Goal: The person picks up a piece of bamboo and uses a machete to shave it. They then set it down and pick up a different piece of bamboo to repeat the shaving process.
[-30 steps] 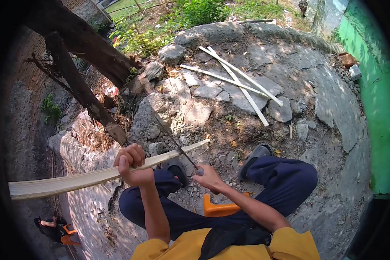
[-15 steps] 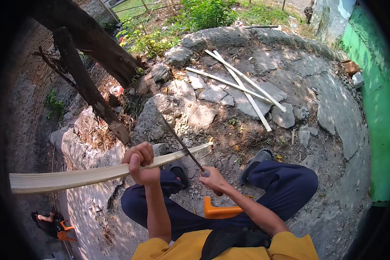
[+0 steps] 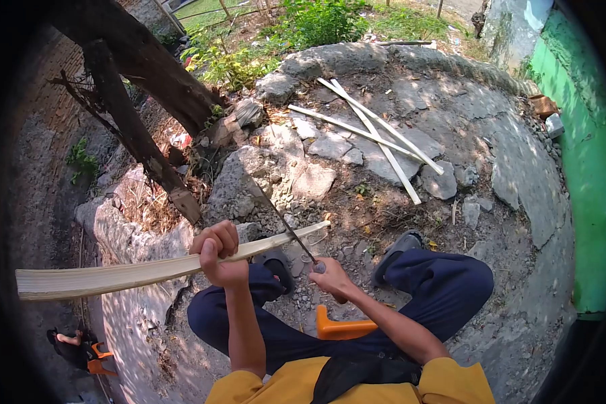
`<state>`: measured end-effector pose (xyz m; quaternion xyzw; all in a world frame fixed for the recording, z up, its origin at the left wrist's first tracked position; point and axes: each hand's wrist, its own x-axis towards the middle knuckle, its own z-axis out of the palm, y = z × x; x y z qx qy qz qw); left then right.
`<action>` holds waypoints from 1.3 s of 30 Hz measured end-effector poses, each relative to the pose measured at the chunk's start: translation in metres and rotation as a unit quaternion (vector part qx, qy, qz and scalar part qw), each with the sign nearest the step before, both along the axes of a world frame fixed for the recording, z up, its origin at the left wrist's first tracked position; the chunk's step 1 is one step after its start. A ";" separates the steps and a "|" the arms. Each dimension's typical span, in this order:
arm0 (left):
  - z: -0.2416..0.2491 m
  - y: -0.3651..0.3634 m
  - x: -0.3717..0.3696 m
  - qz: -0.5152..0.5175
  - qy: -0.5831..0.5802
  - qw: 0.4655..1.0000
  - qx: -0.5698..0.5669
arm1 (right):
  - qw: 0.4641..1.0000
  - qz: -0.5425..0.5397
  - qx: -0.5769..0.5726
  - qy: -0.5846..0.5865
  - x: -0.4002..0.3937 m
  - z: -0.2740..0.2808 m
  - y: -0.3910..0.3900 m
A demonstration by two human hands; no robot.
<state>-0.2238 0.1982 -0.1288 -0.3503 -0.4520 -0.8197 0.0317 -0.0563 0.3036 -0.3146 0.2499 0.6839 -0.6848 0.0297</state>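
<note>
My left hand is closed around a long pale strip of wood or bamboo, whose broad end points left and narrow end points right. The fingers of my right hand wrap the handle of a long knife. Its dark blade slants up and leftward across the strip, to the right of my left hand. Blade and strip appear to touch where they cross. The strip spans in front of my knees, above the ground.
Three pale strips lie crossed on broken concrete slabs ahead. A dark tree trunk leans at the left, and a green wall runs along the right. Part of an orange plastic seat shows between my legs. Another person sits far left.
The knife has shifted very slightly, and its blade shows a little more of its flat side. My left hand and the strip stay almost in place.
</note>
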 end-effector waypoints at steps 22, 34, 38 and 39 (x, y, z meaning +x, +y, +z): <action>0.000 0.007 0.004 0.048 -0.022 0.999 -0.003 | 0.996 0.031 0.015 0.078 -0.014 0.032 0.001; 0.001 -0.008 -0.016 0.091 -0.068 0.993 0.012 | 0.995 -0.015 0.062 0.078 -0.027 -0.002 -0.012; 0.002 0.000 -0.003 0.053 -0.025 0.998 -0.006 | 0.999 -0.023 0.000 0.038 -0.016 0.003 -0.010; 0.003 0.002 -0.001 0.052 -0.029 0.998 -0.001 | 0.999 -0.030 -0.003 0.042 -0.014 -0.001 -0.013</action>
